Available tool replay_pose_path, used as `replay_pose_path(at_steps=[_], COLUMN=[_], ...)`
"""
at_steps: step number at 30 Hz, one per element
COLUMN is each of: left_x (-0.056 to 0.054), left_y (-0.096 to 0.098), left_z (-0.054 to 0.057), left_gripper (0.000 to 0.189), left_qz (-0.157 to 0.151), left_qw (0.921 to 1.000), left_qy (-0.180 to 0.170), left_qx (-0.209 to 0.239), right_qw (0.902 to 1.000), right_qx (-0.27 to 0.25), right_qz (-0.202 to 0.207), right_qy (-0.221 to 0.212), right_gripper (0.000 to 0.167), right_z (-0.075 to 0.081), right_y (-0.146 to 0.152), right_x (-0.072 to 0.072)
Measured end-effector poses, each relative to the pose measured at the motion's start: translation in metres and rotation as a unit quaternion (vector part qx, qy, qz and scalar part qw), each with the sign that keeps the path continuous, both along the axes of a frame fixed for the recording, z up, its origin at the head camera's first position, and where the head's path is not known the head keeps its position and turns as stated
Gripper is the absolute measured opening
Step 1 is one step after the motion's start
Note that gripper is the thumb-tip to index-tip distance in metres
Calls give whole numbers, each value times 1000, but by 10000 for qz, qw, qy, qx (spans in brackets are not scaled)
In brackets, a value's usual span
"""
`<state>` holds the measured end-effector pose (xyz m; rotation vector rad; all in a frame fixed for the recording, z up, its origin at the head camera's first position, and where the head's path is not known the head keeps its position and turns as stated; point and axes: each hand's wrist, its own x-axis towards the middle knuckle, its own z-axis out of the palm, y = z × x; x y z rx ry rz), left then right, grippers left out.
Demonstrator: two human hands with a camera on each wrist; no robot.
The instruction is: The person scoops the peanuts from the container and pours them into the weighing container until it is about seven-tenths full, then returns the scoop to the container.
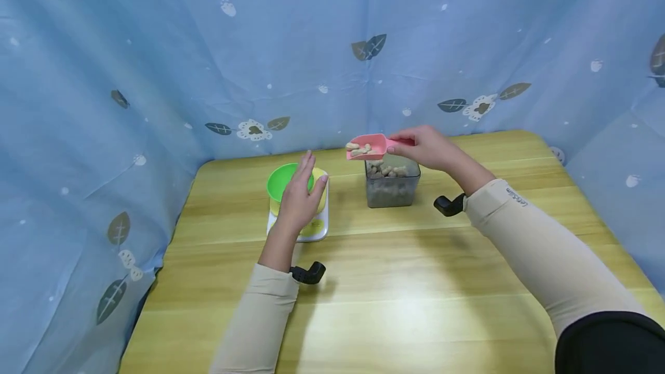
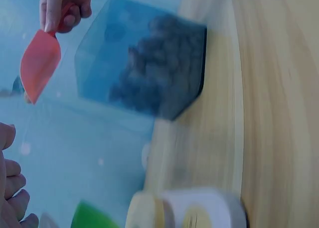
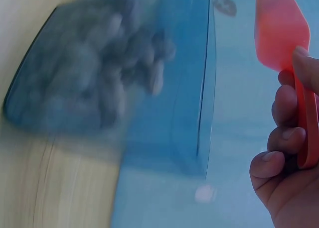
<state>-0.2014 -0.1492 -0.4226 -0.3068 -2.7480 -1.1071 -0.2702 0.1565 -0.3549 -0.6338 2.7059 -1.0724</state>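
My right hand (image 1: 427, 148) grips the handle of a pink scoop (image 1: 381, 145), thumb laid along it in the right wrist view. Several peanuts (image 1: 358, 150) lie in the scoop, which is raised above a clear bin's back left part. That transparent bin (image 1: 392, 198) holds more peanuts (image 3: 84, 73). My left hand (image 1: 300, 201), fingers extended, is over the right side of a green bowl (image 1: 279, 180); whether it touches the bowl cannot be told. Beneath the bowl is a white and yellow kitchen scale (image 1: 318, 231), partly covered by the hand.
Everything stands on a wooden table (image 1: 384, 270), near its back edge. A blue patterned curtain (image 1: 322, 56) hangs behind and beside it. Black wrist mounts (image 1: 309, 273) stick out from both sleeves. The bin stands to the right of the scale, with bare wood between them.
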Motion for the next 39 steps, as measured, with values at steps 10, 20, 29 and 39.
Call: replay_pose_path(at_steps=[10,20,29,39], left_x=[6,10,12,17], left_y=[-51,-77,-82,-87], left_z=[-12,-30,-39,-40], left_gripper=[73,79,80,79], left_qz=[608,931,1018,1141], left_qw=[9978,9928,9902,9884], left_qy=[-40,-703,-953,-998], left_qx=[-252,-264,-56,-33], right_qw=[9987,9963,9913,9602], right_qx=[-223,-164,663,1345], right_qz=[452,796,768,1014], right_qy=[1,291,836,2227], right_gripper=[41,34,32,18], right_z=[-1,-18,-34,-34], right_y=[-57,-108,-138,-159], right_x=[-1,2,9,21])
